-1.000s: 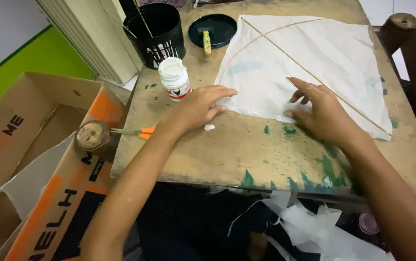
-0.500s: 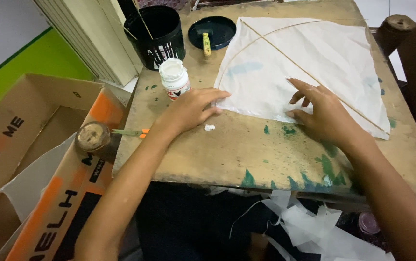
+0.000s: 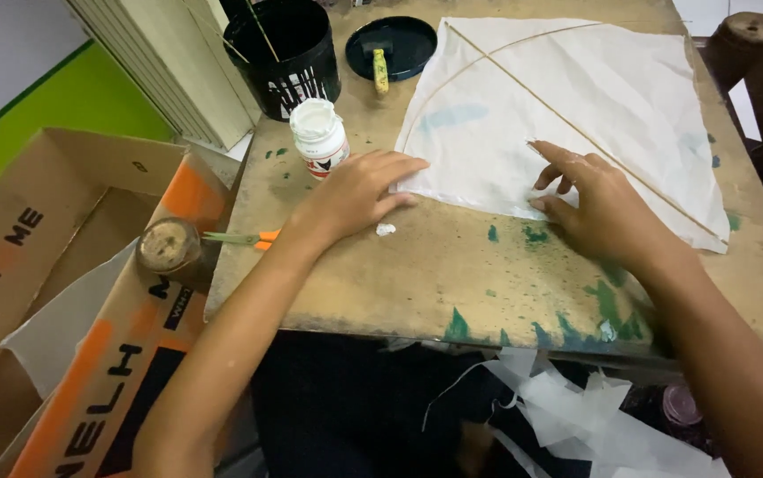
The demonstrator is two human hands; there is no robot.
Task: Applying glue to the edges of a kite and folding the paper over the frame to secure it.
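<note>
A white paper kite sheet (image 3: 567, 97) with thin crossed sticks (image 3: 523, 84) lies on a worn wooden table (image 3: 417, 274). My left hand (image 3: 359, 190) rests flat on the table, fingertips pressing the sheet's near left corner. My right hand (image 3: 598, 208) presses the sheet's near edge, index finger stretched along it. Neither hand holds anything. A small white blob (image 3: 385, 230) sits on the table just below my left hand. A white glue bottle (image 3: 319, 137) stands close beside my left hand.
A black cup (image 3: 288, 57) with sticks and a black lid (image 3: 403, 44) holding a yellow piece stand at the back. Orange-handled scissors (image 3: 240, 238) and a twine spool (image 3: 169, 248) lie at the left edge beside an open cardboard box (image 3: 54, 292). Paper scraps (image 3: 594, 416) lie below.
Both hands have kept pressing the sheet's near edge, shifting only slightly. The view has drifted a little; the objects on the table have stayed put.
</note>
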